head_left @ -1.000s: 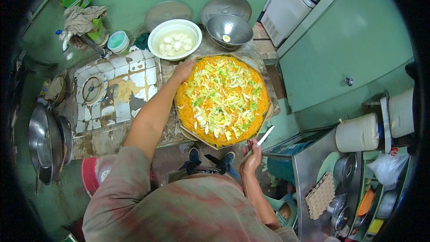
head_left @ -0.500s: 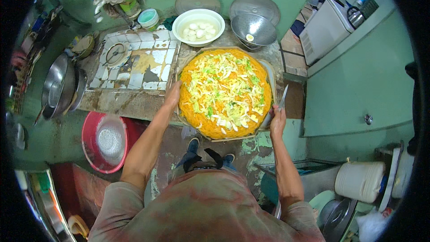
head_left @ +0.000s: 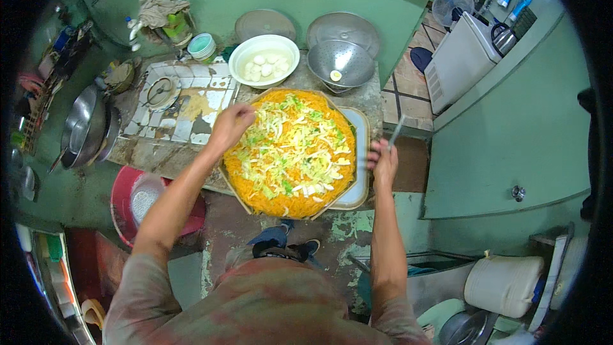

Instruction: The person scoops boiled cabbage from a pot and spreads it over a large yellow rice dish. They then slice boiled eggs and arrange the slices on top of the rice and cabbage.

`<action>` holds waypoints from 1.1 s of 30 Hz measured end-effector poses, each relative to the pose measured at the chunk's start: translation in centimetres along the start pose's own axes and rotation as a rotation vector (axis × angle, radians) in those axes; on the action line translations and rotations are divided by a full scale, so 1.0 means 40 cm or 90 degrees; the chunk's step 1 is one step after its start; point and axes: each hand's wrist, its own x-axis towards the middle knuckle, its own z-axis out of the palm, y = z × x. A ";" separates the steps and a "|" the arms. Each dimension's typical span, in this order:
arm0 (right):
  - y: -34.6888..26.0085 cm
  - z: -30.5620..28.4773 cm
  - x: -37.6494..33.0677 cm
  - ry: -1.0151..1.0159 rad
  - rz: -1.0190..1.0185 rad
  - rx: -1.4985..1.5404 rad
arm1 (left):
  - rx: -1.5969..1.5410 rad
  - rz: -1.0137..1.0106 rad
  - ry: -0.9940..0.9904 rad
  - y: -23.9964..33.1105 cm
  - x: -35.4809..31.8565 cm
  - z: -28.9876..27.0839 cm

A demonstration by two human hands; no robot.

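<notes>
A big tray of orange noodles (head_left: 268, 195), topped with pale chopped cabbage and strips of egg white (head_left: 314, 188), lies at the counter's front edge. Above its upper left rim, my left hand (head_left: 231, 129) has its fingers bunched together; whatever they may hold is hidden. My right hand (head_left: 384, 165) is off the tray's right side, gripping a knife (head_left: 397, 130) whose blade points up and away; some fingers look loose and slightly blurred. Under the noodle tray, a pale rectangular tray (head_left: 361, 153) sticks out at the right.
Behind the noodles stand a white bowl of peeled eggs (head_left: 236, 67) and a metal colander (head_left: 322, 67) with a cut egg half (head_left: 335, 75). A tiled counter section (head_left: 182, 129) lies left. Below it is a red basin (head_left: 121, 201); a green door (head_left: 504, 134) is at right.
My left hand has let go of the noodle tray's left edge and risen over its rim. My right hand has come away from the right side, still with the knife. The view has shifted.
</notes>
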 end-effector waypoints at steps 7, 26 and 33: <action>0.020 -0.196 -0.376 0.192 0.191 -0.086 | 0.246 0.168 -0.180 0.100 0.626 0.363; -0.016 -0.081 -0.589 0.350 0.237 -0.082 | -0.466 -0.171 -0.355 0.116 0.728 0.541; -0.084 0.027 -0.576 0.093 0.076 -0.243 | -0.771 -0.333 -0.399 0.213 0.063 0.238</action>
